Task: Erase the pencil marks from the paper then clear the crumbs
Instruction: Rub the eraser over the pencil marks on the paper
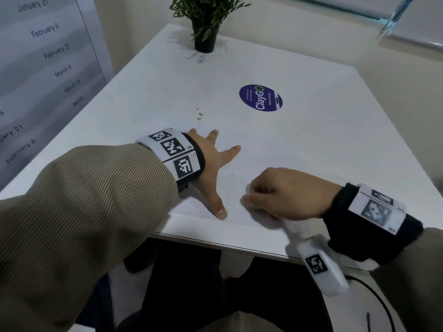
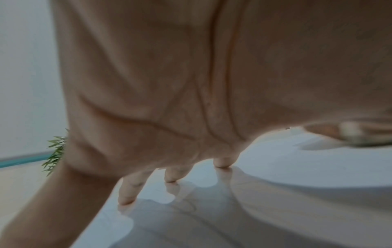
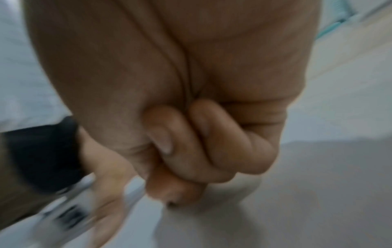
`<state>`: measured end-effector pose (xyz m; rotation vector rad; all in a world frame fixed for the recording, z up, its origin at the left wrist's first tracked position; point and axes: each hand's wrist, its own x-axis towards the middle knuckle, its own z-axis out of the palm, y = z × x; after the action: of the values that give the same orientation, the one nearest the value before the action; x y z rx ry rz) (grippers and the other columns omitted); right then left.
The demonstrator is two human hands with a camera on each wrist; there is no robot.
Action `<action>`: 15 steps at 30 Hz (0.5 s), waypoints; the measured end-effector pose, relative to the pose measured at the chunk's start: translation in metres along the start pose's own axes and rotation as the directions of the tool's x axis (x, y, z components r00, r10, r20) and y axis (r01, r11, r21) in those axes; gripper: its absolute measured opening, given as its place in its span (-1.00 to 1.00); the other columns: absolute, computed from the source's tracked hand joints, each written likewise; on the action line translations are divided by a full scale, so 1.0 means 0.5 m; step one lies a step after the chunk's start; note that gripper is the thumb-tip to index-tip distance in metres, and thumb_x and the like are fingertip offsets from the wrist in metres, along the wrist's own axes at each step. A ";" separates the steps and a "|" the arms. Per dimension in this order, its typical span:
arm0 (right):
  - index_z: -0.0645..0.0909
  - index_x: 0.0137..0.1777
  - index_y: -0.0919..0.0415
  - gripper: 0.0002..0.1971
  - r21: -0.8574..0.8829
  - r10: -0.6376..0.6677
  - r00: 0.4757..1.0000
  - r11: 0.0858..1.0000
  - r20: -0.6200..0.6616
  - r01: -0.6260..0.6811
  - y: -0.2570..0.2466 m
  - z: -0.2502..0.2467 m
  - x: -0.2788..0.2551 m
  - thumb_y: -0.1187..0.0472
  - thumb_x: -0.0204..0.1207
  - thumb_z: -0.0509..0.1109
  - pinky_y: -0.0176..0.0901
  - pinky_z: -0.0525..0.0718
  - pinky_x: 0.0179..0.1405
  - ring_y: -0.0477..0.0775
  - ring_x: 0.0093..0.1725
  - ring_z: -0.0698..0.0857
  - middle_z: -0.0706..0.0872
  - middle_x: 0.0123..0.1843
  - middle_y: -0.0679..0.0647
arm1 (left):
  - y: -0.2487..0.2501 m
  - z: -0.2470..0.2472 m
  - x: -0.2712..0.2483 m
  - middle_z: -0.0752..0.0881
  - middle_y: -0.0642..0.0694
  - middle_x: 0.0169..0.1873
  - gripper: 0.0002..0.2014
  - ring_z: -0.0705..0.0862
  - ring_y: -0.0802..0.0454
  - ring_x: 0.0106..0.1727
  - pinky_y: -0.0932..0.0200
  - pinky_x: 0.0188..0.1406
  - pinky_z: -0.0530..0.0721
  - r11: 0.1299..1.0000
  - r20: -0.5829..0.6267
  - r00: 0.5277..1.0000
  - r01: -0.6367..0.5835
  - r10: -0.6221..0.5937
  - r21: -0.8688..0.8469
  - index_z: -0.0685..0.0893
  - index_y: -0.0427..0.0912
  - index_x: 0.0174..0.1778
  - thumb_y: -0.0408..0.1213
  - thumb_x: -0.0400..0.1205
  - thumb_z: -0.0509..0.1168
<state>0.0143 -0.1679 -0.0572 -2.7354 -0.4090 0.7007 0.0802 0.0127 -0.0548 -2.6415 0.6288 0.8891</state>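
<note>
The table (image 1: 299, 144) is looked down on from head height, facing forward. Each wrist cam is jammed right up against its palm, aimed along the fingers. The white tabletop gets shared by all three.

Left hand (image 1: 211, 168) splayed flat; right hand (image 1: 285, 195) fisted, fingers curled.

Table (image 1: 299, 68): smooth white top w/ slight sheen, reflects fingertips in left-wrist view. Paper (image 1: 239, 178): thin, matt white sheet, faint pencil lines. Sleeve (image 1: 84, 200): ribbed tan cloth, corduroy-like. Wristband (image 1: 374, 226): black knit cloth, white plastic-looking tag blocks. Sticker (image 1: 260, 98): glossy purple. Plant pot (image 1: 205, 39): matt black, looks plastic.
</note>
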 end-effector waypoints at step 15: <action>0.68 -0.38 0.23 -0.52 0.050 0.035 0.999 0.998 0.015 -0.036 -0.010 -0.002 0.033 -0.02 0.71 0.28 -0.03 0.70 -0.15 -0.06 -0.49 0.58 0.76 -0.45 0.06 | 0.006 -0.001 -0.008 -0.49 -0.17 0.71 0.51 -0.27 -0.51 0.72 -0.56 0.58 0.10 1.000 -0.013 1.000 0.003 -0.003 0.017 -0.55 0.39 0.61 0.63 0.06 0.47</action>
<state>0.0278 -0.1581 -0.0616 -2.6979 -0.3419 0.7298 0.0761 0.0113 -0.0521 -2.6345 0.6325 0.8629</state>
